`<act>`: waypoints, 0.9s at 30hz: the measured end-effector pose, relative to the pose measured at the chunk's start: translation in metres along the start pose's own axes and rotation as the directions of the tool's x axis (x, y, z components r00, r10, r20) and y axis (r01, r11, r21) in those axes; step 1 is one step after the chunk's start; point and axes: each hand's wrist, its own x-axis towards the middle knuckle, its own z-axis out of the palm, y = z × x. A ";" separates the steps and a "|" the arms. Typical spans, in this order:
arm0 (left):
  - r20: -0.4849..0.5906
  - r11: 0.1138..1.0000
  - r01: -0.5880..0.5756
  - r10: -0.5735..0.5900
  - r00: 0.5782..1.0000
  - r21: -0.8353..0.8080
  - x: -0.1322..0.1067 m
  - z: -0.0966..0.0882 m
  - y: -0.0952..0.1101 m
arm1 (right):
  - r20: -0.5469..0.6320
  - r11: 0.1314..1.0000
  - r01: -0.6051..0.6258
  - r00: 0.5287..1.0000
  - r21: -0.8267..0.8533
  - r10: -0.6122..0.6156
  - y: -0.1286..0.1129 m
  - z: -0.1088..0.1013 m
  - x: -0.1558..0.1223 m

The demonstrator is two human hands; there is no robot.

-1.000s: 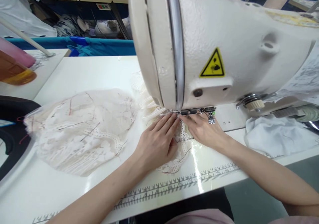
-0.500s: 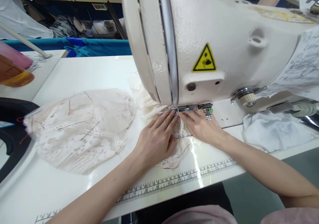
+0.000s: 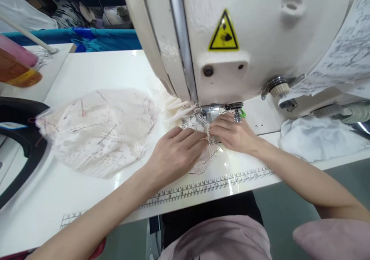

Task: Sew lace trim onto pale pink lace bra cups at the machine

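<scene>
Under the sewing machine head [image 3: 185, 51] lies a piece of cream lace fabric [image 3: 202, 163] with an eyelet trim, partly inside the presser foot area [image 3: 212, 108]. My left hand [image 3: 179, 152] is on the left of the trim, its fingers bent and closed at the lace edge; the thumb is hidden. Close to the presser foot, my right hand [image 3: 235, 134] pinches the trim from the right, fingers curled together. Gathered folds of the same fabric stick out behind the foot, to the left of the needle area.
A second lace piece [image 3: 98, 132] with loose threads lies flat at the left. White cloth [image 3: 312, 138] rests at the right. A printed ruler [image 3: 202, 186] follows the table's front edge. Thread cones [image 3: 17, 69] and a black curved object [image 3: 26, 148] stand at far left.
The view has tilted down and closer. My left hand has drawn back from the presser foot, its fingers now more bent. My right hand has curled its fingers at the trim.
</scene>
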 end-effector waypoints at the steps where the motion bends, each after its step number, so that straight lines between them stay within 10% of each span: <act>1: 0.010 0.997 -0.074 0.074 0.997 -0.010 -0.002 -0.006 0.002 | -0.003 0.999 0.030 1.000 0.032 -0.030 0.002 0.001 -0.001; 7: 0.101 0.908 -0.383 0.371 0.923 0.171 -0.036 -0.019 0.023 | 0.053 0.990 0.126 0.990 0.063 -0.130 0.005 -0.003 -0.005; 12: 0.005 0.995 0.084 -0.083 0.996 -0.054 -0.039 -0.021 0.032 | 0.075 0.979 0.168 0.981 0.113 -0.177 0.003 -0.013 -0.006; 16: 0.225 0.743 0.586 -0.541 0.810 -0.322 -0.021 -0.034 0.017 | 0.041 0.979 0.140 0.988 0.149 -0.148 0.001 -0.011 -0.006; 21: 0.335 0.813 0.492 -0.390 0.858 -0.312 -0.008 -0.031 -0.003 | 0.038 0.994 0.069 0.997 0.088 -0.072 0.000 0.001 -0.006; 27: 0.219 0.835 0.445 -0.391 0.894 -0.324 0.006 -0.020 0.000 | 0.018 0.993 0.051 0.998 0.104 -0.053 -0.001 -0.003 -0.006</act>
